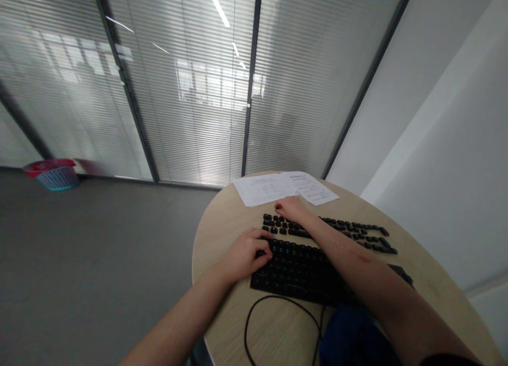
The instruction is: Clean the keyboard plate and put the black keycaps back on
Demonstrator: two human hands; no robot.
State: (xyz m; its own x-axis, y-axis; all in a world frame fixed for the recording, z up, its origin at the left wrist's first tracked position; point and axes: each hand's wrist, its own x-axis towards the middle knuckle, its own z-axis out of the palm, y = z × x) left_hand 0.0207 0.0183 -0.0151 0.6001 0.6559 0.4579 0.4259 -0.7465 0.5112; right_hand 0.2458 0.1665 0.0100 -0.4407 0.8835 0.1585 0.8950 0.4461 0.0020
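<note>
A black keyboard (pixel 293 270) lies on the round wooden table, partly hidden by my right forearm. My left hand (pixel 248 253) is at its upper left corner, thumb and fingers curled closed over the edge. Beyond the keyboard, loose black keycaps (pixel 296 232) are laid out in rows. My right hand (pixel 292 208) reaches across to the far left end of these rows, fingertips pinched together on a small dark piece that looks like a keycap. The forearm hides the middle of the rows.
Printed paper sheets (pixel 270 188) lie at the table's far edge. A black cable (pixel 248 323) loops in front of the keyboard, beside a dark blue shape (pixel 353 337). A red and blue basket (pixel 59 176) stands on the floor at left, by the glass partition (pixel 198 127).
</note>
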